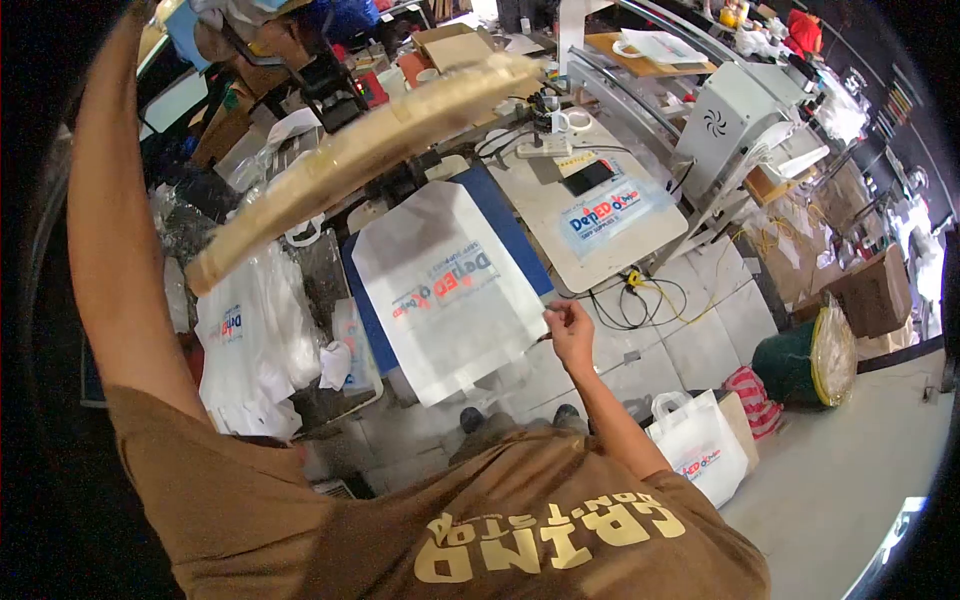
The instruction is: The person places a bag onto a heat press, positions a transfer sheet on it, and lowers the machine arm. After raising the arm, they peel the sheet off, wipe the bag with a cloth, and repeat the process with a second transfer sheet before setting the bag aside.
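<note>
A white bag with red and blue print lies on a blue board in front of me. My right hand is at the bag's right edge, its fingers pinched together there. Above the bag's far side a long, wood-framed screen is raised and tilted, seen nearly edge-on. My left arm reaches up along the left; its hand is beyond the top of the view. Left of the board hangs a stack of white printed bags.
A pale table at right holds a phone, a power strip and a printed plastic sheet. Cables trail over the floor. A white printed bag and a green bin stand at lower right.
</note>
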Demonstrator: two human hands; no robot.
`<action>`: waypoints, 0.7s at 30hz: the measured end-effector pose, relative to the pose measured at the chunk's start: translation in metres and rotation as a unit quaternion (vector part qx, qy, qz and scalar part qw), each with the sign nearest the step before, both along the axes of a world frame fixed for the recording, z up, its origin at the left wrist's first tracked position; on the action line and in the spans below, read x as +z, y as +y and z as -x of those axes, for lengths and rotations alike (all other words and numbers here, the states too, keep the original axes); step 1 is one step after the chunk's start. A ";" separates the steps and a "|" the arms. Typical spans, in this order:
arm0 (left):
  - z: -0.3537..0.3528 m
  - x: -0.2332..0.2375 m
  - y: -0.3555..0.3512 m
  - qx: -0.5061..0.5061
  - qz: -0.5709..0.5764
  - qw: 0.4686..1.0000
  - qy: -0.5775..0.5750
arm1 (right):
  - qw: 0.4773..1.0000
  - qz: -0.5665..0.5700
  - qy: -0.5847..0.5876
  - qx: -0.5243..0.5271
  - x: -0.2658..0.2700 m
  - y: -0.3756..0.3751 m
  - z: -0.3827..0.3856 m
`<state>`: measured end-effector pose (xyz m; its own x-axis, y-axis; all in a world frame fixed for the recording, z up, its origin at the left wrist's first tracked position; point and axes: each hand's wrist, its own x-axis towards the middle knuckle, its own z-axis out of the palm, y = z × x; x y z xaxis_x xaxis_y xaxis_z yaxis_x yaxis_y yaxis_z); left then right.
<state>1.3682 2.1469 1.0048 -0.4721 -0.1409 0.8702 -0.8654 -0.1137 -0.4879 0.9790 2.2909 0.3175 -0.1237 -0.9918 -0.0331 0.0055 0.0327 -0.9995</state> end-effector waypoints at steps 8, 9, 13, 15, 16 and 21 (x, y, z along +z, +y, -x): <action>0.127 -0.162 0.221 -0.005 -0.182 0.978 0.106 | 0.996 -0.029 -0.025 0.077 0.014 0.012 0.030; 0.152 -0.196 0.257 -0.065 -0.283 0.939 0.185 | 0.997 -0.023 -0.036 0.066 0.015 0.013 0.042; 0.209 -0.323 0.292 -0.132 -0.559 0.793 0.205 | 0.998 0.035 -0.033 -0.040 0.047 -0.005 0.087; 0.225 -0.406 0.278 -0.182 -0.526 0.780 0.285 | 0.995 0.100 -0.007 -0.026 0.102 -0.014 0.081; 0.231 -0.422 0.278 -0.180 -0.521 0.784 0.286 | 0.985 0.163 0.028 0.042 0.130 -0.012 0.068; 0.224 -0.473 0.287 -0.112 -0.519 0.776 0.341 | 0.798 0.416 0.090 0.427 0.228 0.032 -0.020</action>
